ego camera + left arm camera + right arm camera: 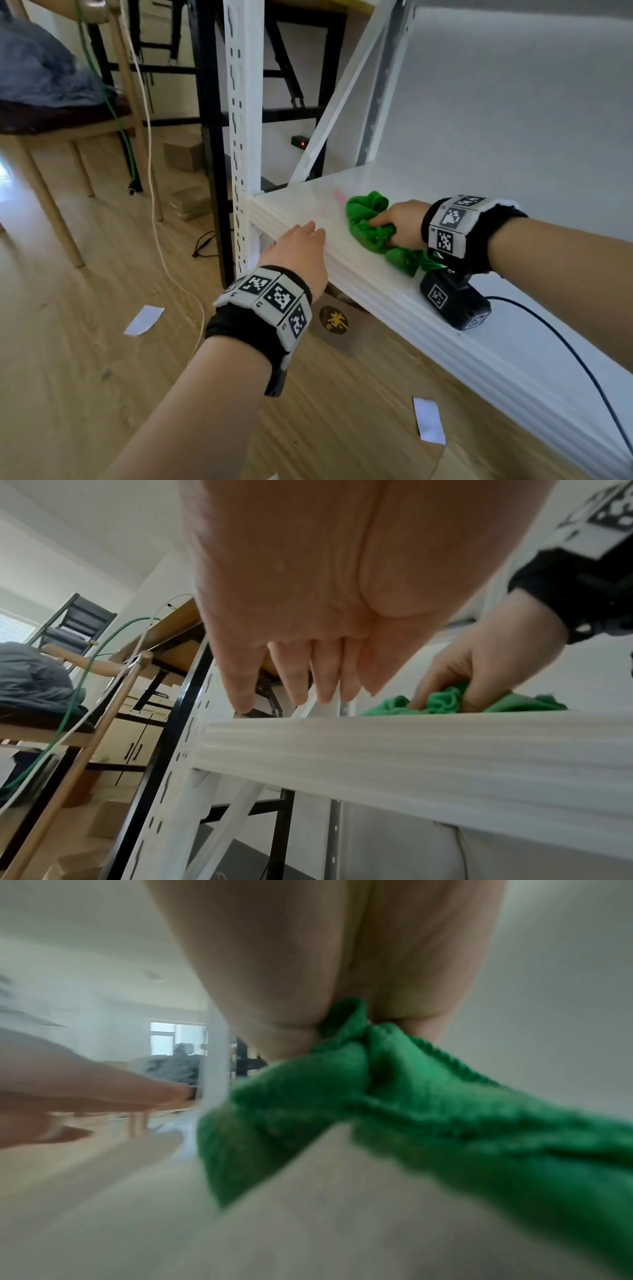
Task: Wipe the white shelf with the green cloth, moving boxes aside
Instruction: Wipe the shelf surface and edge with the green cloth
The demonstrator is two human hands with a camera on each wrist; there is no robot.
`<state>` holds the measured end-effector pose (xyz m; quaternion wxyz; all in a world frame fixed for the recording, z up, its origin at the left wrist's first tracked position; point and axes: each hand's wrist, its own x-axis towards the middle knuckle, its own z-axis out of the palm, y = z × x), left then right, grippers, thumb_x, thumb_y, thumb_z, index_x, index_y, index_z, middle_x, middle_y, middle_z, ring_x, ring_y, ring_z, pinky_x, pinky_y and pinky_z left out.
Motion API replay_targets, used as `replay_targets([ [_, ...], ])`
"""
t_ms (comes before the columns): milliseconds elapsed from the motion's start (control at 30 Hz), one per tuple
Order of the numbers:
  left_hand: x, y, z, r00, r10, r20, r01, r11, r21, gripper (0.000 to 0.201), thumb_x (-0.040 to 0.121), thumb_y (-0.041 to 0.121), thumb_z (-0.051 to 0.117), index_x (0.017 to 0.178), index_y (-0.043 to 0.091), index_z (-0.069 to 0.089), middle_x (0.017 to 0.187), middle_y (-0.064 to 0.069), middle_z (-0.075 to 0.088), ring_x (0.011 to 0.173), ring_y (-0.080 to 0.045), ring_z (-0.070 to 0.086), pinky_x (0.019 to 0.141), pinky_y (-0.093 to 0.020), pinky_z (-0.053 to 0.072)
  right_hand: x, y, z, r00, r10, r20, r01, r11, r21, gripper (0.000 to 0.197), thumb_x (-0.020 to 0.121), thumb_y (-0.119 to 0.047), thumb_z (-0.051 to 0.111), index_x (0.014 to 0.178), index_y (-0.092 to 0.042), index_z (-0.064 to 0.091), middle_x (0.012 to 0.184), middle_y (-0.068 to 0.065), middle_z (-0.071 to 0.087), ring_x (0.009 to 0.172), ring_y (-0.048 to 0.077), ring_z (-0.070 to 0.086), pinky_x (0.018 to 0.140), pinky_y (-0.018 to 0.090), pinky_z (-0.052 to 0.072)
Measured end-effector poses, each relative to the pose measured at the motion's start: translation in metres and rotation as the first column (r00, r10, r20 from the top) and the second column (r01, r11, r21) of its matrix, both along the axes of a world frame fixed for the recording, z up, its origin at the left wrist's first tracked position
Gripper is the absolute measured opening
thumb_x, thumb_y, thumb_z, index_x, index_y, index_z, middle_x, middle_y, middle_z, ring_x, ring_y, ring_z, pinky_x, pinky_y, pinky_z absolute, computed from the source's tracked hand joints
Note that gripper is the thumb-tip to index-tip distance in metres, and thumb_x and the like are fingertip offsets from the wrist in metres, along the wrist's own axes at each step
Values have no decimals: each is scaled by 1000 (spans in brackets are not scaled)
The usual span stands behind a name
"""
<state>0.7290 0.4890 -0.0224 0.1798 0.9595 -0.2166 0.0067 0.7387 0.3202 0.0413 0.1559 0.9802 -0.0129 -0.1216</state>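
Observation:
The white shelf (pixel 376 178) runs from the upright post at centre to the lower right. On its top lies the crumpled green cloth (pixel 368 219), and my right hand (pixel 399 224) grips it against the board. A faint pink smear (pixel 337 198) shows just left of the cloth. My left hand (pixel 301 246) hovers over the shelf's front edge (pixel 411 750) with fingers (pixel 294 680) straight and together, holding nothing. In the right wrist view the cloth (pixel 394 1110) bunches under my palm. No boxes stand on the shelf board.
The white slotted upright (pixel 243 137) and a diagonal brace (pixel 337 102) bound the shelf's left end. A wooden chair (pixel 68 130) with grey fabric stands at left, cables hang beside it. Cardboard boxes (pixel 183 156) and paper slips (pixel 144 320) lie on the wood floor.

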Motion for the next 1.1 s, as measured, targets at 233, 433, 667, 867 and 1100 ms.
replay_targets([
  [233, 38, 3, 13, 999, 3, -33, 5, 964, 264, 44, 95, 9, 32, 138, 12, 42, 146, -5, 40, 138, -23, 37, 115, -41, 31, 49, -45, 2, 985, -173, -8, 173, 983, -59, 49, 96, -19, 47, 144, -11, 38, 149, 12, 40, 134, 28, 42, 106, 31, 37],
  [433, 41, 7, 13, 999, -16, -30, 24, 954, 299, 54, 96, 6, 34, 148, 15, 28, 156, -3, 28, 141, -22, 35, 117, -39, 30, 91, -11, 5, 996, 12, 90, -16, 999, 40, 46, 93, -13, 52, 139, -8, 45, 142, 16, 47, 131, 32, 46, 104, 34, 39],
  [667, 44, 16, 15, 993, -87, -76, 106, 947, 304, 64, 96, 4, 35, 153, 14, 10, 162, -3, 7, 149, -18, 17, 122, -37, 20, 98, 44, 5, 978, 208, -9, -205, 972, 112, 55, 92, -14, 54, 143, -28, 39, 147, 4, 42, 129, 24, 45, 102, 23, 35],
  [867, 43, 26, 16, 998, 13, -66, 8, 954, 298, 52, 97, 14, 34, 148, 9, 26, 157, -7, 24, 141, -25, 36, 115, -39, 33, 99, 36, 11, 985, 171, -16, -171, 984, -45, 48, 92, -7, 53, 139, -8, 46, 139, 16, 51, 127, 31, 50, 99, 31, 42],
  [1100, 43, 31, 16, 998, -5, -67, 24, 959, 281, 51, 97, 8, 35, 147, 13, 30, 153, -6, 34, 133, -25, 45, 108, -34, 41, 76, 63, -3, 942, 334, 22, -335, 939, 77, 50, 92, -8, 47, 139, -26, 46, 136, 4, 53, 120, 28, 54, 101, 33, 44],
])
